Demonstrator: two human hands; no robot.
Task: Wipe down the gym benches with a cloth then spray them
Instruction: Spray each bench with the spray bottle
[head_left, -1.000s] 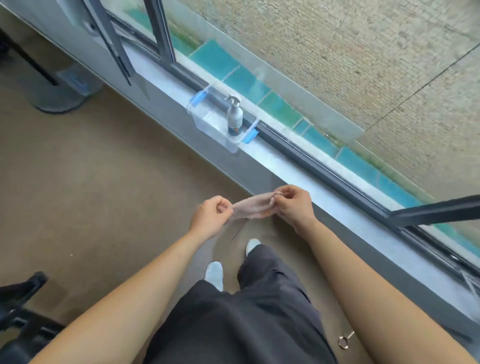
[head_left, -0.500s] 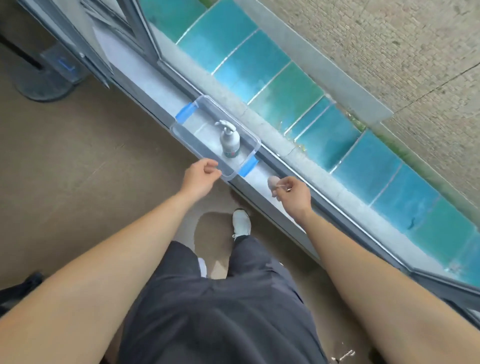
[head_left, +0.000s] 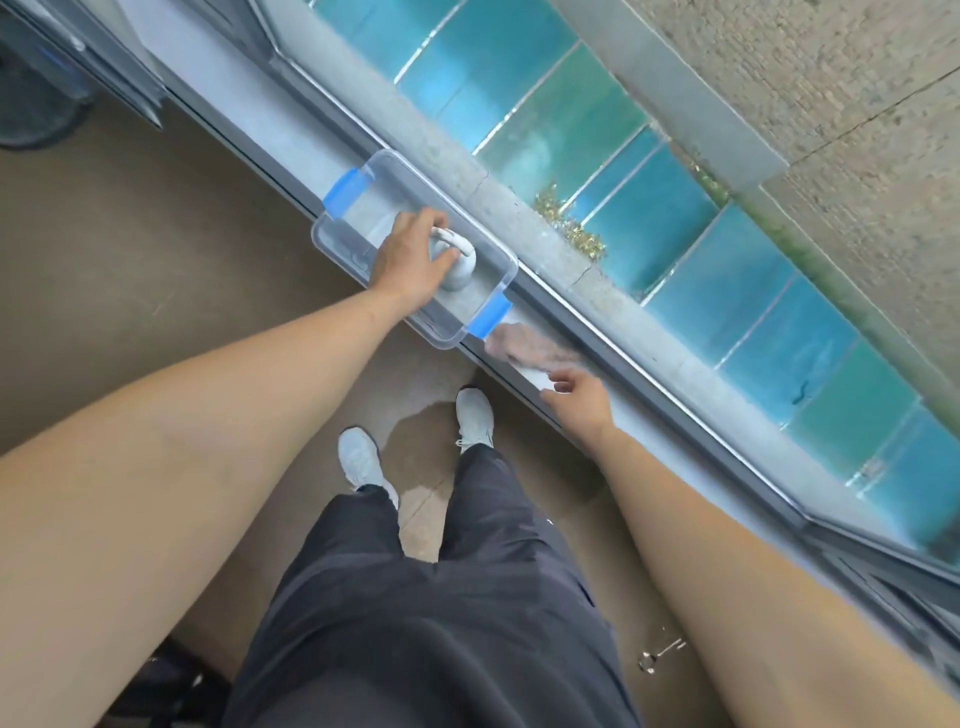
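Left hand (head_left: 410, 265) curled round grey-white pump spray bottle (head_left: 460, 267) in clear blue-latched plastic bin (head_left: 488, 316), right hand (head_left: 579, 402) loose-fingered and empty beside pale pink cloth (head_left: 524, 343): wiping seemingly done, spraying yet to do.

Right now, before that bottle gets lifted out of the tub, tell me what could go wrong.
The left hand grips the spray bottle in the clear tub, whose near corner seems to overhang the sill; a hasty lift could drag it off. The cloth lies loose near the sill's edge, apart from the right hand, and might slide off.
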